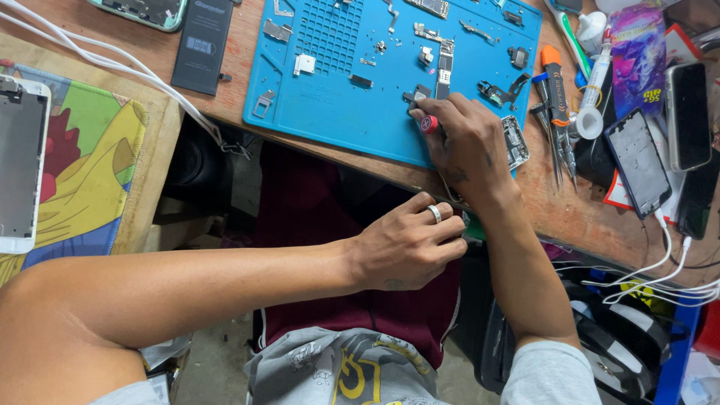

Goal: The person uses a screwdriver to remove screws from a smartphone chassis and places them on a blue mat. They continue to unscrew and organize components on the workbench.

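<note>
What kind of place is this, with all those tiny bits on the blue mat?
Most likely a phone repair bench. A blue work mat holds small phone parts and screws, a black phone battery lies beside it, and tweezers and screwdrivers sit near an opened phone frame. The right hand holds a red-tipped tool.

The right hand covers all but the red end of a small tool and part of a metal phone frame. The left hand hides whatever its grip holds below the worktop. The white phone is cut off at the left edge.
</note>
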